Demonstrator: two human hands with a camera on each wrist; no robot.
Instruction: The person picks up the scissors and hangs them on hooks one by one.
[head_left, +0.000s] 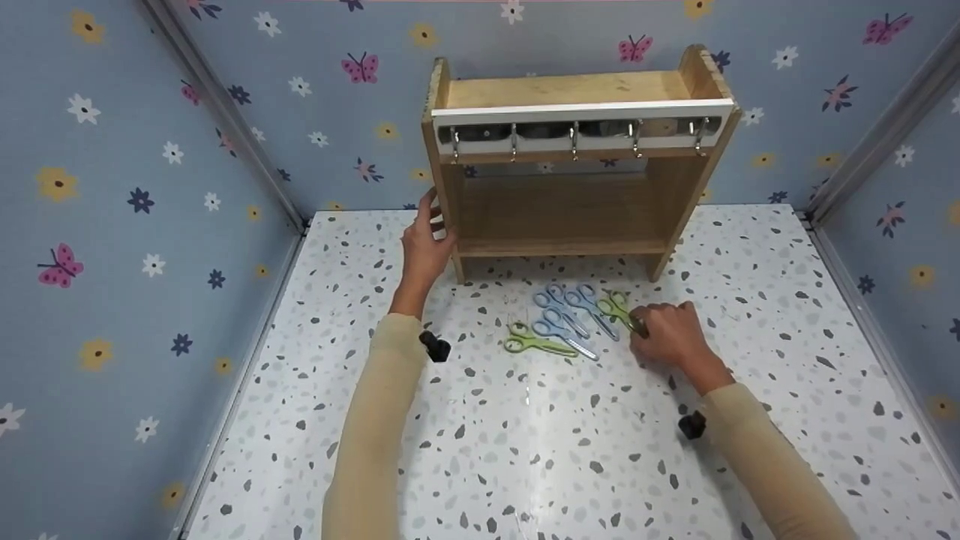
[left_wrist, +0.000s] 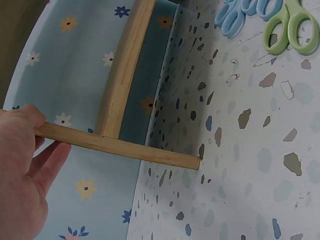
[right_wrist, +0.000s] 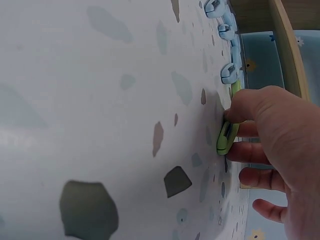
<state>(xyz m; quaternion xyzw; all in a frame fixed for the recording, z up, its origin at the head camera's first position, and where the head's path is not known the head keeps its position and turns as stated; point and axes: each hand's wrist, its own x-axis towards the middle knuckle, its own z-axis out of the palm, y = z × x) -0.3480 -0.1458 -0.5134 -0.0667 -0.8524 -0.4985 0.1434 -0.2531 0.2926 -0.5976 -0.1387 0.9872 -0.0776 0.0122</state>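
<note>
A small wooden rack (head_left: 562, 247) with a row of metal hooks stands against the back wall. My left hand (head_left: 424, 251) holds the edge of its left side board (left_wrist: 125, 148), thumb and fingers on either side of it. In front of the rack, my right hand (head_left: 675, 337) pinches the blade end of a pair of green scissors (right_wrist: 227, 137) between thumb and fingers, low at the floor surface. Close to it lie three pairs of blue scissors (head_left: 592, 309) and a second green pair (head_left: 540, 342), loosely grouped.
The speckled white surface (head_left: 525, 450) runs up to flower-patterned blue walls (head_left: 135, 247) on the left, back and right. Metal hooks (head_left: 574, 141) hang from a white strip (head_left: 577, 112) across the upper front of the rack.
</note>
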